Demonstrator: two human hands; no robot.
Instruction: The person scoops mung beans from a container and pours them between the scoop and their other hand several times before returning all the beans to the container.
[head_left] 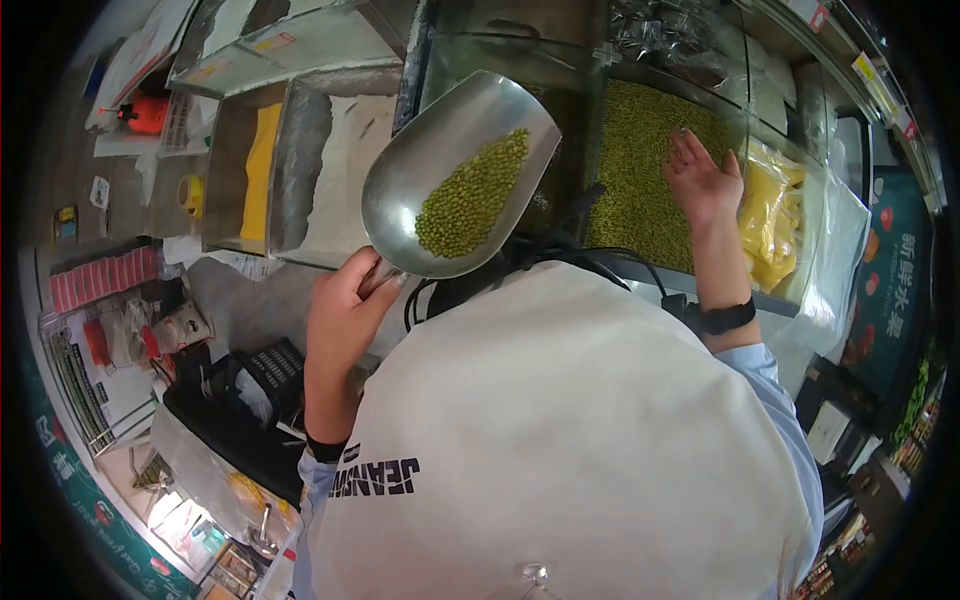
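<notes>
My left hand (346, 305) is wrapped around the short handle of a shiny metal scoop (400, 190). A heap of green mung beans (475, 200) lies inside the scoop, which is held level in front of my chest. My right hand (704, 180) is open, palm up with fingers extended, over a bin filled with more mung beans (640, 150). It holds nothing that I can see. Dark bands circle both wrists.
Left of the scoop are bins of white powder (350, 170) and yellow grain or flour (261, 170). Yellow plastic packets (770, 215) fill the compartment right of the beans. A dark cable (620, 256) runs along the bins' front. A black basket (272, 375) stands lower left.
</notes>
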